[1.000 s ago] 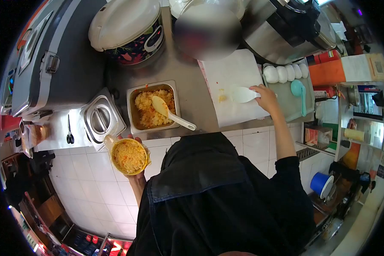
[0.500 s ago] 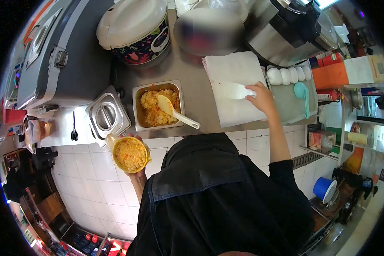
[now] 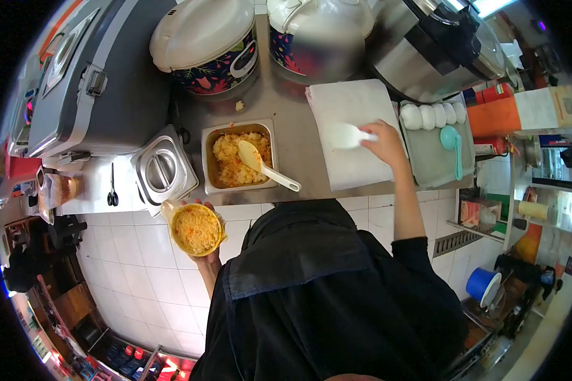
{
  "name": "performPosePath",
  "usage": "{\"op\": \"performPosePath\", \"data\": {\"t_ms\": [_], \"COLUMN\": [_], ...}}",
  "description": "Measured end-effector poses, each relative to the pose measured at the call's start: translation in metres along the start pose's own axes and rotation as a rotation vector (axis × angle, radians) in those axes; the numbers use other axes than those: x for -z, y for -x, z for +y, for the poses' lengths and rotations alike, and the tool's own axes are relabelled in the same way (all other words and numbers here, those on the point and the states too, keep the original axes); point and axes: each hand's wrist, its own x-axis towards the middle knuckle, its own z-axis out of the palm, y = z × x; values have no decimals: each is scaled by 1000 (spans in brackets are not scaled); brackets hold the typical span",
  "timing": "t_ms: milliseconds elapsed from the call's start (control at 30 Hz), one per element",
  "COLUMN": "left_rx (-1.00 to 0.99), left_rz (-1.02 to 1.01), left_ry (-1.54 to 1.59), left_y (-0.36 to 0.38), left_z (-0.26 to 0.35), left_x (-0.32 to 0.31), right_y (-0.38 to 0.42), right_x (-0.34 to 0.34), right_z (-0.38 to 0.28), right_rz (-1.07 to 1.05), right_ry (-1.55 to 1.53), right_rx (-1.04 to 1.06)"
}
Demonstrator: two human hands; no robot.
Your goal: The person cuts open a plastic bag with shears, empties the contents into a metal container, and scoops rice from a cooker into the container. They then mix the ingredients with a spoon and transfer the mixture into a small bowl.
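Observation:
My left hand (image 3: 206, 254) is wrapped round a yellow cup (image 3: 174, 236) filled with orange-flecked rice (image 3: 197, 228), held just off the counter's front edge. The fingers of my right hand (image 3: 382, 143) grip the handle of a white paddle (image 3: 346, 136), whose flat blade is over a stack of white paper sheets (image 3: 356, 168). Between the hands stands a steel pan (image 3: 206, 155) of the same rice, with a cream rice spoon (image 3: 276, 176) resting in it, its handle over the rim.
A steel lid (image 3: 162, 174) lies left of the pan, near black scissors (image 3: 112, 190). Behind are a floral pot (image 3: 213, 66) and a large steel cooker (image 3: 413, 66). At right, a tray (image 3: 426, 171) holds several white rolls (image 3: 429, 116) and a turquoise spoon (image 3: 451, 140).
The paddle and my right hand have shifted slightly left across the paper. A small clump of food now shows on the counter behind the pan. The view has moved a little.

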Motion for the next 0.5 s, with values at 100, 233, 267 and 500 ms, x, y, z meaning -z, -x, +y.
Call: {"op": "performPosePath", "data": {"t_ms": [100,233,267,500], "left_rx": [-13,8,16,94], "left_rz": [35,56,4,-85], "left_ry": [21,41,29,138], "left_y": [2,-1,-3,-14], "left_z": [1,1,0,-1], "left_x": [6,5,1,4], "right_y": [18,12,7,-26], "right_x": [10,-21,-32,-111], "right_z": [12,-5,-16,-71], "right_rz": [-68,-109,-84,258], "right_ry": [16,-26,-35,-7], "right_rx": [-64,-27,-4,192]}}
